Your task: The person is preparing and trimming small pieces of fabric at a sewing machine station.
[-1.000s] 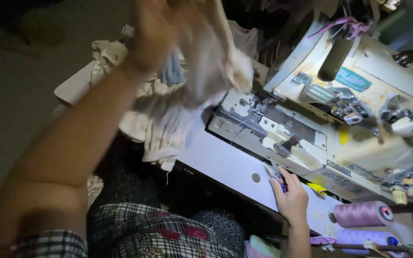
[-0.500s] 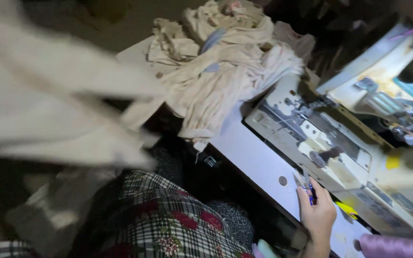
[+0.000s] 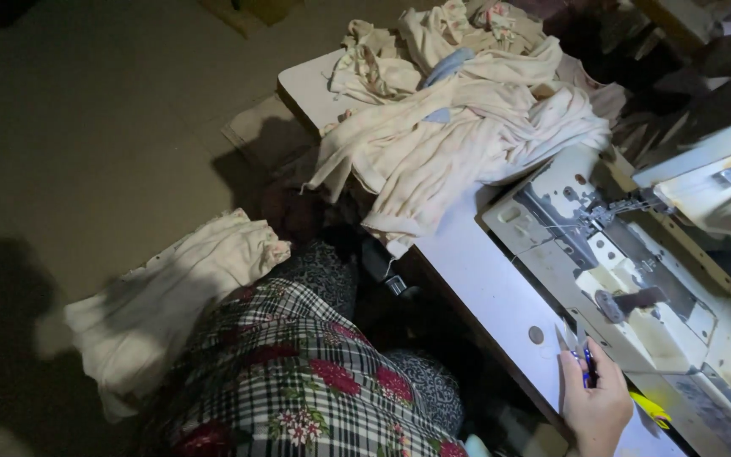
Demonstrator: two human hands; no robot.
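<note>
While gripped, snips [image 3: 575, 351] tips up-left.

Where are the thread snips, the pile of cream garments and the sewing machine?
thread snips [image 3: 587, 366], head view, on the blue handle in the right hand [image 3: 596, 404].
pile of cream garments [image 3: 458, 127], head view, on the middle of the heap.
sewing machine [image 3: 628, 262], head view, on its bed.

Cream garment [image 3: 175, 296] now dropped aside.

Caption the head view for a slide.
Right hand holds small blue thread snips beside a sewing machine; cream garments heaped on the table.
</note>
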